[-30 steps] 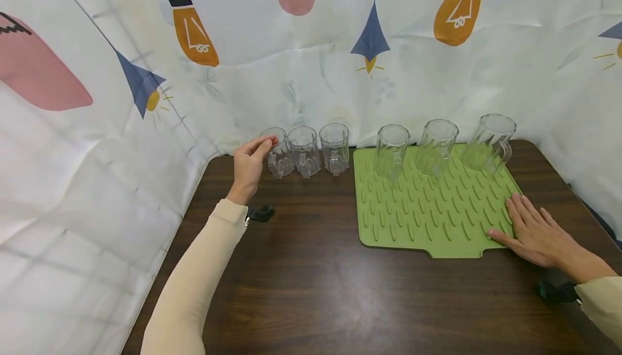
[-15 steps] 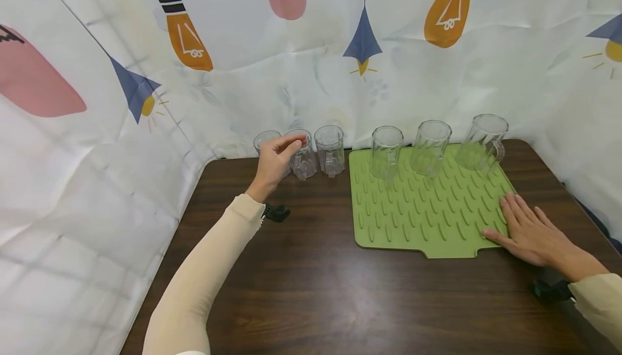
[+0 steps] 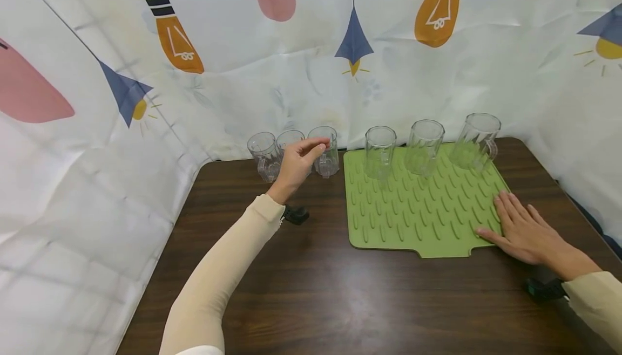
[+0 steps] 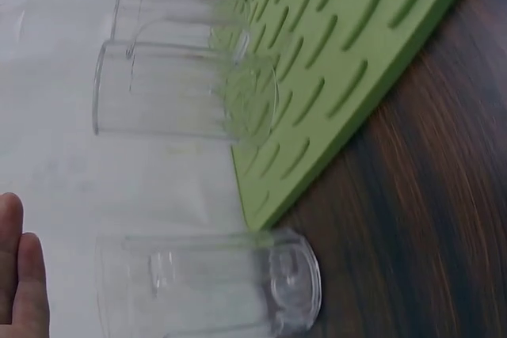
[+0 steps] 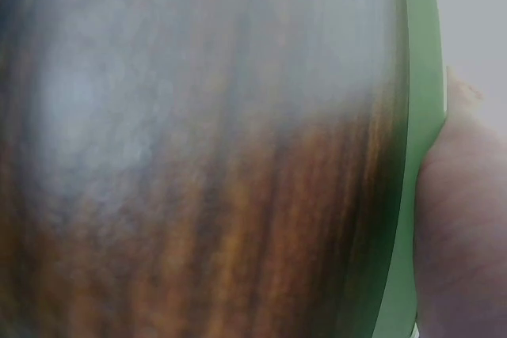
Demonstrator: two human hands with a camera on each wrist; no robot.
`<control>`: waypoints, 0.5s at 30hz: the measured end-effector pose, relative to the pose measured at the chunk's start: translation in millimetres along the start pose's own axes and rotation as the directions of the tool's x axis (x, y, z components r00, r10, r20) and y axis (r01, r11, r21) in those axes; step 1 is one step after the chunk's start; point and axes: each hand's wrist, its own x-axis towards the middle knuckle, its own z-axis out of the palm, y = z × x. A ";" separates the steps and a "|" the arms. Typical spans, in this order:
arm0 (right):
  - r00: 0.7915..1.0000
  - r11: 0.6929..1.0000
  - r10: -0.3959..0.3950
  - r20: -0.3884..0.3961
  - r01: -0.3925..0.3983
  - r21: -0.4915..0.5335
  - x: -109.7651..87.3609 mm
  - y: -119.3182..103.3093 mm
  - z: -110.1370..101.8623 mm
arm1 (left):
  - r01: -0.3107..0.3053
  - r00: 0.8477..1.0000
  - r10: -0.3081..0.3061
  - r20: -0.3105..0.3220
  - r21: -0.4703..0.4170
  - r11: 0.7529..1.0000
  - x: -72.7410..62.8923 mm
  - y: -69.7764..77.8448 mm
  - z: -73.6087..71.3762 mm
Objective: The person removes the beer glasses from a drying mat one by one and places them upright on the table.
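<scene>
My left hand (image 3: 295, 167) hovers in front of the table's row of clear glass mugs, with nothing held. It covers part of the middle mug (image 3: 289, 137) and overlaps the rim of the right mug (image 3: 328, 163); the left mug (image 3: 262, 150) shows beside it. In the left wrist view, its fingertips (image 4: 30, 275) are apart from the nearest mug (image 4: 214, 286). My right hand (image 3: 525, 236) rests flat on the right edge of the green ridged mat (image 3: 408, 214). Three larger glass mugs, left (image 3: 380, 155), middle (image 3: 424, 150) and right (image 3: 475, 142), stand on the mat's back part.
The dark wooden table (image 3: 311, 285) extends in front of the mat and mugs. A white patterned curtain (image 3: 233, 107) hangs close behind the mugs and along the left side. Black bands (image 3: 296, 215) sit on both wrists.
My left hand has moved right along the row, from the left mug past the middle one toward the right one. The mugs and right hand stay put while the head view shifts slightly.
</scene>
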 end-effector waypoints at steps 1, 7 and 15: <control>1.000 1.000 0.000 -0.001 0.000 0.001 0.1 -0.1 0.1 | 0.001 1.000 -0.001 0.008 -0.005 1.000 0.8 -0.6 3.9; 1.000 1.000 0.000 0.001 0.000 0.006 2.9 -0.4 -0.3 | 0.013 0.999 -0.013 0.046 -0.005 1.000 4.9 -7.4 24.9; 1.000 1.000 0.010 -0.003 -0.010 0.009 2.0 0.6 -0.7 | 0.042 0.996 -0.039 0.086 -0.037 0.998 8.9 -20.3 54.5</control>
